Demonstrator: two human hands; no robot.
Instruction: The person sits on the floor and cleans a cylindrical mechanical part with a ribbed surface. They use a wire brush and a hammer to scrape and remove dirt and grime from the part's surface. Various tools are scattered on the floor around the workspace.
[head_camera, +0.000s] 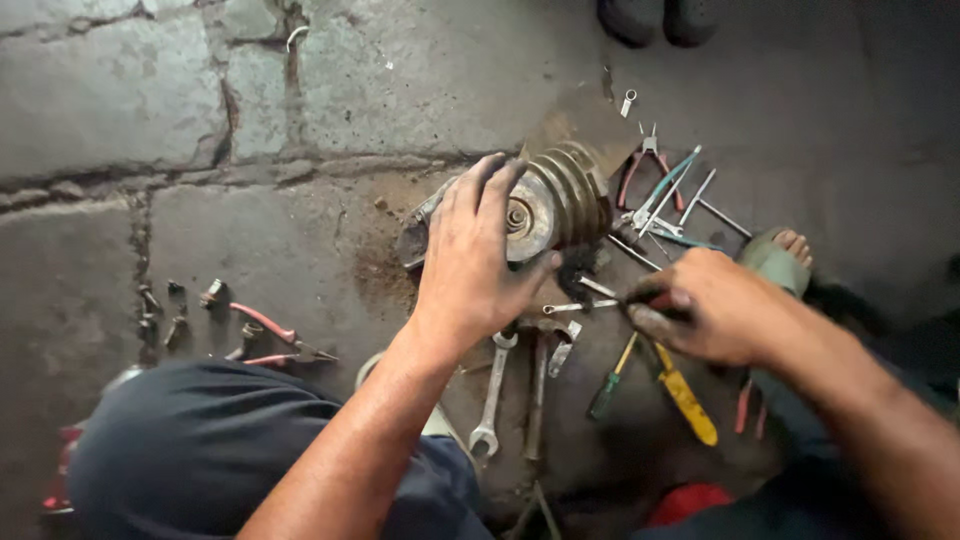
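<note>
Pulley (560, 200) lying on the floor (120, 100): I'm clamping my left hand (470, 265) over it for steadiness, right hand (710, 305) pinching what's probably a thin rod (585, 306).

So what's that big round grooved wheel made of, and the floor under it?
The grooved wheel under the left hand looks like cast metal, dull grey with brownish grime and a brighter worn face around its hub. The floor seems to be concrete or stone slabs: rough, grey and matte, with cracks and joints running across it.
</note>
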